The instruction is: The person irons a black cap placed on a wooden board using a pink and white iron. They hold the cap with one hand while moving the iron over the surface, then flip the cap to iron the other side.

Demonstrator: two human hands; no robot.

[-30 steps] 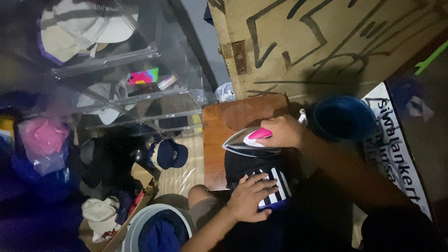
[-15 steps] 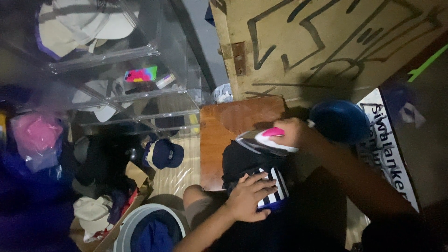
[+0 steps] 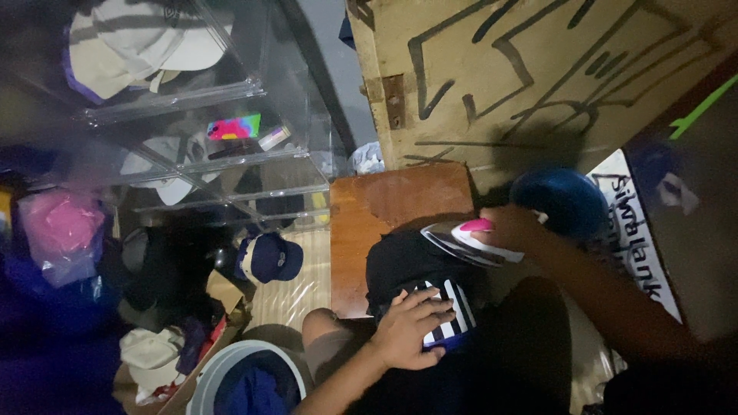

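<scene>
The left hand lies flat, fingers spread, pressing down on a black garment at its striped black-and-white patch. The garment is spread over the near end of a small brown wooden board. Just beyond it, the right hand is closed around the pink handle of an iron, whose metal sole is tilted up on edge, its tip over the far side of the garment (whether it touches the cloth cannot be told). Behind the right hand sits a round blue container.

To the left of the board, on the pale floor, lies a dark blue cap, and nearer the bottom edge stands a round bin with blue cloth inside. Farther off, clear plastic shelves hold pale caps. Farthest away, a tan wooden panel bears dark painted lines.
</scene>
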